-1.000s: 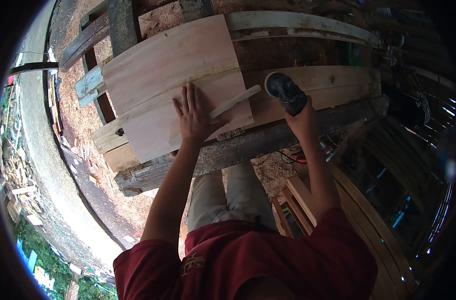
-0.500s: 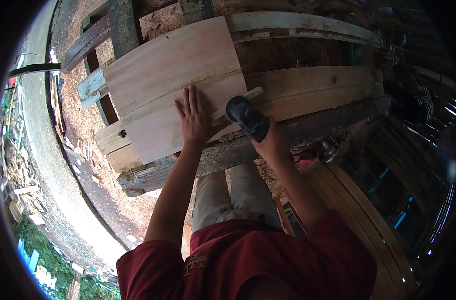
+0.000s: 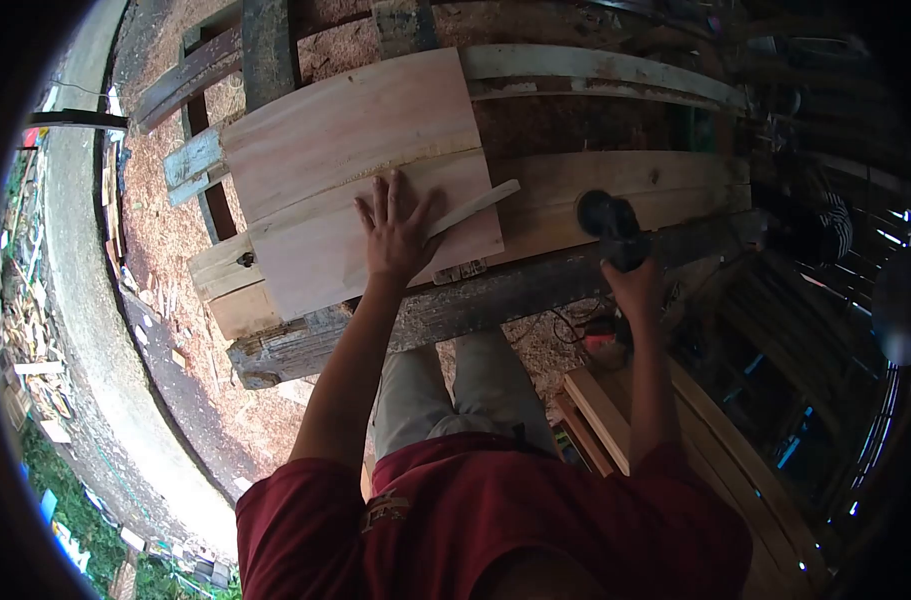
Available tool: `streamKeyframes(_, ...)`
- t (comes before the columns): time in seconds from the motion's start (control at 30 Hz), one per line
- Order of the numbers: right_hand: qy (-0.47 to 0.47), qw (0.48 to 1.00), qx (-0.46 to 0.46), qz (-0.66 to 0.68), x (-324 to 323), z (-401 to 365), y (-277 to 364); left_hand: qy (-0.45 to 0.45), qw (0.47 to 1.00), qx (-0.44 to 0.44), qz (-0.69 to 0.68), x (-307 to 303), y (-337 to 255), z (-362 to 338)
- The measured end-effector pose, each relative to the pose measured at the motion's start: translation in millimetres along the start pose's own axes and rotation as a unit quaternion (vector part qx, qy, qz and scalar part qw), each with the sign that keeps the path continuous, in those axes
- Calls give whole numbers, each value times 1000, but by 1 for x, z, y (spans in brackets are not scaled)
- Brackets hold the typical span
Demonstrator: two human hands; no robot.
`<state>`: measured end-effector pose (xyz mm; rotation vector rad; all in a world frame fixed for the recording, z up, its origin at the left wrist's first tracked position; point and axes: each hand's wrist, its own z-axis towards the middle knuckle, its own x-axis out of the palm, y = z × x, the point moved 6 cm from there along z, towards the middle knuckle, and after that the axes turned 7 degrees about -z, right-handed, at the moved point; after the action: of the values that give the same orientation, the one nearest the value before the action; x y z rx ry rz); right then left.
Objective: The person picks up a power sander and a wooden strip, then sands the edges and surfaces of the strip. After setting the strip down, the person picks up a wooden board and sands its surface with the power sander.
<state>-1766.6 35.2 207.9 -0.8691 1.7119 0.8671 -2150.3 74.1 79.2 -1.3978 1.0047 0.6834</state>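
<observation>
My left hand (image 3: 397,238) lies flat on a pale pinkish wooden panel (image 3: 345,130), fingers spread. A lengthwise seam crosses the panel just above my fingertips. Beside my left thumb, a thin wooden strip (image 3: 478,207) slants up and past the panel's right edge. Farther right, my right hand (image 3: 633,288) is wrapped around the body of a dark sander (image 3: 613,228) with a round head. The sander is over the long boards (image 3: 545,195) to the right of the panel, apart from the strip.
A thick weathered beam (image 3: 515,287) runs along the near side of the bench, with painted slats (image 3: 605,65) behind. Long planks (image 3: 710,450) are stacked at my lower right, near a red and black object (image 3: 600,340). Wood shavings (image 3: 245,370) cover the ground.
My right hand has carried the sander right, off the strip and panel and over the long boards. The left hand stays on the panel, fingers a little wider apart.
</observation>
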Motion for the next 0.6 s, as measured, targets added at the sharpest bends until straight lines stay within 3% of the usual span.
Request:
streamKeyframes(0.1, 29, 998, 46, 26, -1, -44, -20, 10, 998, 57, -15, 10, -2, -2)
streamKeyframes(0.17, 37, 992, 44, 113, 14, -72, -41, 40, 996, 74, -18, 18, 0, -3)
streamKeyframes(0.2, 41, 989, 45, 136, 9, -90, -43, -17, 992, 121, -4, 16, -2, -7)
streamKeyframes(0.3, 48, 979, 46, 192, -17, -137, -45, 6, 970, 33, -240, 12, -6, -21)
streamKeyframes(0.33, 42, 975, 50, 212, -26, -149, -48, 43, 930, -8, -365, -1, -16, -31)
streamKeyframes(0.4, 19, 973, 52, 224, -38, -172, -58, 116, 796, -85, -588, -46, -59, -62)
streamKeyframes(0.5, -32, 976, 42, 212, -50, -182, -94, 156, 656, -39, -737, -114, -119, -107)
streamKeyframes(0.6, -42, 960, 36, 274, -55, -186, -117, 117, 636, 15, -763, -168, -165, -148)
